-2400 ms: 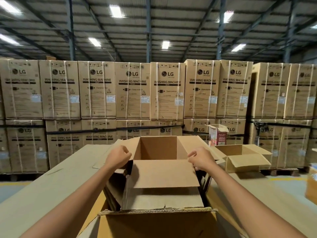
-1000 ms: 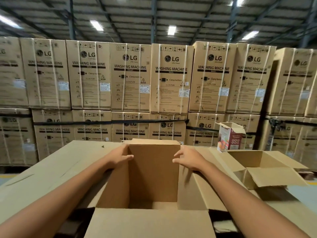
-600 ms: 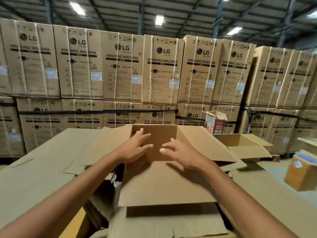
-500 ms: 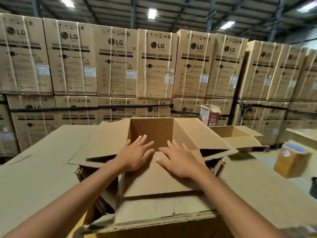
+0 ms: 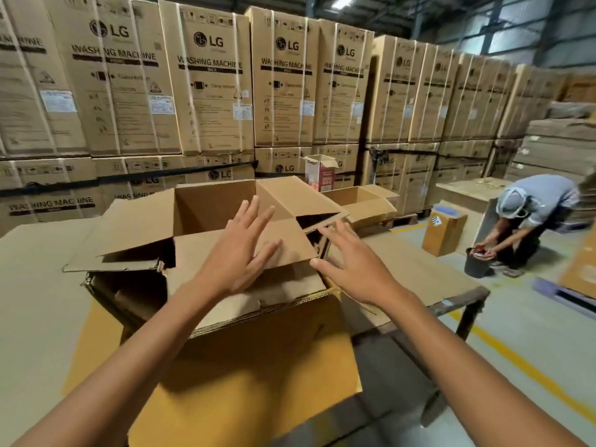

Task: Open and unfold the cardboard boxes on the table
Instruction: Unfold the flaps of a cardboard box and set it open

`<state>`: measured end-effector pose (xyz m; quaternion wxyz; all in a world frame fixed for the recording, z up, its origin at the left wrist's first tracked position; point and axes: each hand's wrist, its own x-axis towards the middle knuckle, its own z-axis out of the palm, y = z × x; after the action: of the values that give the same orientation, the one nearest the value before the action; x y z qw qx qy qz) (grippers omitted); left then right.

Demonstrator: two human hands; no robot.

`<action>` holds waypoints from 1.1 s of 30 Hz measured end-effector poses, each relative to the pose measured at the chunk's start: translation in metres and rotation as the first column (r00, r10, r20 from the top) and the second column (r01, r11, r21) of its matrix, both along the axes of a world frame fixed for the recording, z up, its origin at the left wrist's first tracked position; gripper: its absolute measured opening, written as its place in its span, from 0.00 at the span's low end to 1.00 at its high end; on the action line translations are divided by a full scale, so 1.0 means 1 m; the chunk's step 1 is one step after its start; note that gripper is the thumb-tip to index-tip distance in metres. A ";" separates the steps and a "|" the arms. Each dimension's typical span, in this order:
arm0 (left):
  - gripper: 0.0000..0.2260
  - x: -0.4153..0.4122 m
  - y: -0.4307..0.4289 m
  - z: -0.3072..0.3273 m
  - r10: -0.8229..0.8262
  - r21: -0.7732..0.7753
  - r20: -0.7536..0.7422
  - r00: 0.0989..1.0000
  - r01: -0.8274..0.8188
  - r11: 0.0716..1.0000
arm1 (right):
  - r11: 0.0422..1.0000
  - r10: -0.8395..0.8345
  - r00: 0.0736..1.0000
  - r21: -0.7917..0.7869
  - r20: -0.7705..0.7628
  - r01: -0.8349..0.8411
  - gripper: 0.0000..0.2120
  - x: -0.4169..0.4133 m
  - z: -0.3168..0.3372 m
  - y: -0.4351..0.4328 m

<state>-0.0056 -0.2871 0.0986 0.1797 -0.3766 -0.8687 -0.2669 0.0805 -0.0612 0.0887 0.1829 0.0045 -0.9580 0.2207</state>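
Note:
A brown cardboard box (image 5: 206, 214) lies in front of me on the table (image 5: 35, 285), its flaps spread and its near flap pressed down flat. Below it a larger carton (image 5: 258, 359) holds several flattened cardboard pieces. My left hand (image 5: 240, 250) hovers just over the near flap, fingers spread, holding nothing. My right hand (image 5: 348, 262) is at the box's right edge, fingers also apart and empty. A second open box (image 5: 358, 204) stands at the back right of the table.
A small red and white carton (image 5: 322, 172) stands behind the second box. Stacked washing machine cartons (image 5: 206, 82) wall off the back. On the floor to the right a person (image 5: 529, 217) bends over a black bucket (image 5: 477, 262), beside a small box (image 5: 443, 232).
My hands have lifted off the near flap and moved right. My view has swung right, bringing the bending person and the floor into sight.

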 end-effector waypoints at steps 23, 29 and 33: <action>0.26 0.314 0.390 -0.184 -0.425 0.224 0.406 0.809 0.363 0.904 | 0.688 -0.590 0.804 -0.472 0.079 0.551 0.29 0.394 -0.178 0.294; 0.28 0.345 0.461 -0.230 -0.467 0.173 0.465 0.752 0.440 0.881 | 0.569 -0.665 0.723 -0.500 0.187 0.652 0.31 0.424 -0.229 0.346; 0.27 0.330 0.515 -0.260 -0.447 0.140 0.452 0.772 0.433 0.890 | 0.577 -0.673 0.702 -0.429 0.233 0.695 0.28 0.414 -0.255 0.392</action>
<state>0.3248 0.2277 -0.1611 -0.0993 -0.4900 -0.7697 -0.3969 0.4945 0.3308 -0.1659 0.2272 -0.4159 -0.8009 0.3661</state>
